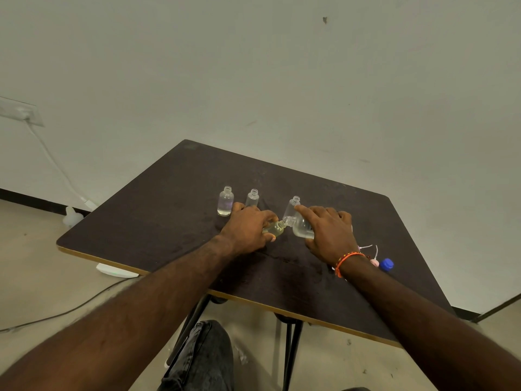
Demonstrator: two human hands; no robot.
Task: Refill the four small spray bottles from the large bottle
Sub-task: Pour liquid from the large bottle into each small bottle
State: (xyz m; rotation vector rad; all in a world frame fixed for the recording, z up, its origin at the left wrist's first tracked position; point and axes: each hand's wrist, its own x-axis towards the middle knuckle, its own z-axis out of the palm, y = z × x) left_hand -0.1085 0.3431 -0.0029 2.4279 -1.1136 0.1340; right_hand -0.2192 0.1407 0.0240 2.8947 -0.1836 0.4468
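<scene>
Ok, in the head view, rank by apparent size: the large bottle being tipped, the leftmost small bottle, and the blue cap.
1. Large bottle, partly hidden under the right hand.
2. Leftmost small bottle, standing upright and uncapped; it looks smaller, though it sits a little farther from the camera.
3. Blue cap, clearly the smallest, despite lying nearest.

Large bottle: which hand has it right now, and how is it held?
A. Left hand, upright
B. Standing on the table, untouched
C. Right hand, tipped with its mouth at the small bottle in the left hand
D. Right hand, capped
C: the right hand tips the large bottle, mouth against the small bottle gripped by the left hand.
</scene>
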